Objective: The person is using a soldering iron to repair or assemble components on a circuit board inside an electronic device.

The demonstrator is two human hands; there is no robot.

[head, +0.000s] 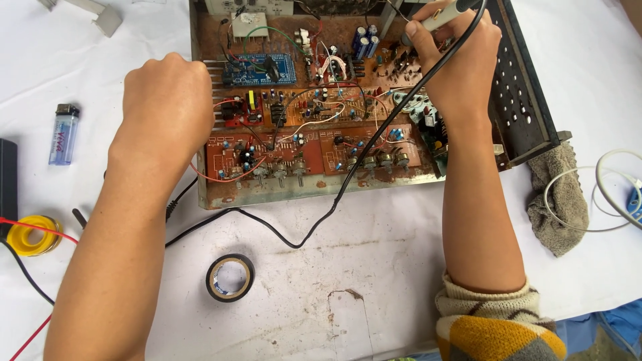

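Observation:
An open rusty metal chassis (267, 194) lies on the white table, filled with red circuit boards (314, 144) and a blue board (257, 69). My right hand (458, 63) grips a soldering iron (441, 15) like a pen, its tip down among the components at the chassis' upper right. The iron's black cord (348, 180) runs across the boards and onto the table. My left hand (167, 103) is closed in a fist at the chassis' left edge; what it holds, if anything, is hidden.
A roll of black tape (230, 277) lies in front of the chassis. At left are a clear blue lighter (63, 134) and a yellow spool of solder (30, 235). A grey rag (558, 200) and white cables (612, 194) lie at right.

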